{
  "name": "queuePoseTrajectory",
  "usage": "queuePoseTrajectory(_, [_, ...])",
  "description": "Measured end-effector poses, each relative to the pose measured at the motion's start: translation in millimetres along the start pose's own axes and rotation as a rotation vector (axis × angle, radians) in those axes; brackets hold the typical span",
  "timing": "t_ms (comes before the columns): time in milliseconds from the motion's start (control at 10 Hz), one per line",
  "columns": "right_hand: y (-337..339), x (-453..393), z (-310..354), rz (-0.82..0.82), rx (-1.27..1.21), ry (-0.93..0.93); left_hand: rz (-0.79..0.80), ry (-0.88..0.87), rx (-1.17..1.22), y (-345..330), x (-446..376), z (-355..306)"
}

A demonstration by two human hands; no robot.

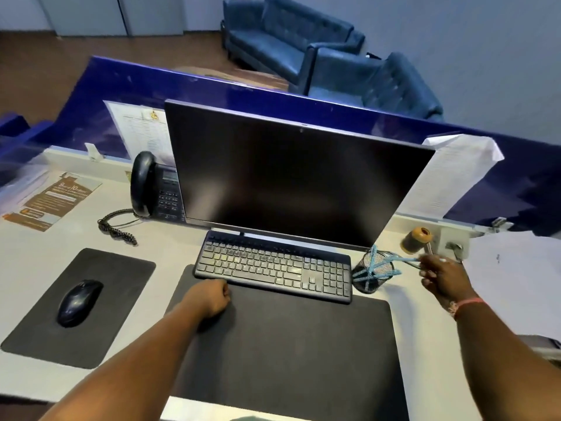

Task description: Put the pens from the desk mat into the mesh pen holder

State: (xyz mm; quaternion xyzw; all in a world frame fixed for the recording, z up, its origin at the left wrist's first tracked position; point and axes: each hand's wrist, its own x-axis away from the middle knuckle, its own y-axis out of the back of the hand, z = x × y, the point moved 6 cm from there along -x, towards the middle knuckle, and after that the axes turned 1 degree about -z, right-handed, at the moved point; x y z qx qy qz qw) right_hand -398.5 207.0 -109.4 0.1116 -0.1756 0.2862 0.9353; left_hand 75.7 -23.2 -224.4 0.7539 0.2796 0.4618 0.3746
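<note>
The black mesh pen holder (pixel 368 273) stands on the desk just right of the keyboard, with several light blue pens leaning out of it. My right hand (pixel 443 279) is to the right of the holder, fingers closed on the end of one light blue pen (pixel 405 260) whose other end lies over the holder's rim. My left hand (pixel 212 296) rests as a loose fist on the black desk mat (pixel 288 354), in front of the keyboard's left end. No pens show on the mat.
A black keyboard (pixel 273 265) lies on the mat's far edge below a dark monitor (pixel 291 174). A mouse (pixel 79 302) sits on a separate pad at left, a desk phone (pixel 156 186) behind it. A brown spool (pixel 416 240) stands beyond the holder.
</note>
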Motion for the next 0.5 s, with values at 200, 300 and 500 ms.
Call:
queuePoseTrajectory(200, [-35.9, 4.5, -40.8, 0.037, 0.173, -0.066, 0.024, 0.005, 0.000, 4.7, -2.9, -2.9])
queuePoseTrajectory(300, [-33.9, 5.7, -45.0, -0.022, 0.143, -0.084, 0.030, -0.009, 0.005, 5.7, -5.1, 0.7])
queuePoseTrajectory(500, [-23.8, 14.6, -50.0, -0.179, -0.208, -0.075, 0.079, -0.023, 0.001, 10.1, -6.7, -9.3])
